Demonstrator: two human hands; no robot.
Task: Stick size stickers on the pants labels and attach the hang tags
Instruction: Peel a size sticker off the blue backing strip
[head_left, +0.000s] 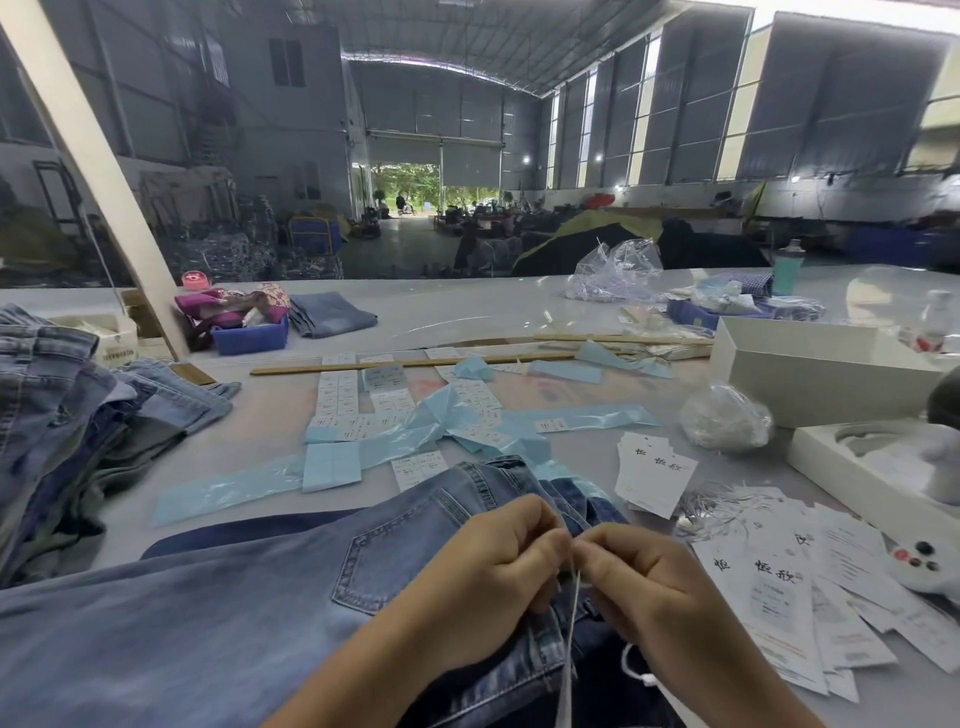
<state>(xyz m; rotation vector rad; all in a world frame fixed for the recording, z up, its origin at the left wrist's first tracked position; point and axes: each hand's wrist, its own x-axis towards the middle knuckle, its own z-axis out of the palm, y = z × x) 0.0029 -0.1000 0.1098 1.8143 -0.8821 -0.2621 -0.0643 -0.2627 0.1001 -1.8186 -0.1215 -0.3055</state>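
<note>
A pair of blue jeans (249, 597) lies across the near table, back pocket up. Over its waistband my left hand (498, 566) and my right hand (634, 577) meet, fingers curled, both pinching a thin white hang-tag string (571, 623) that hangs down between them. White hang tags (652, 475) lie stacked just beyond the jeans, and more hang tags (779, 597) are spread at the right beside loose strings (711, 512). Size sticker sheets (421, 467) on pale blue backing lie past the waistband.
A pile of folded jeans (57, 426) fills the left. Sticker strips and blue backing scraps (426, 415) cover the middle. White boxes (810, 374) stand at right, a plastic bag (727, 415) beside them. A blue bin (249, 338) and wooden sticks (415, 364) lie farther back.
</note>
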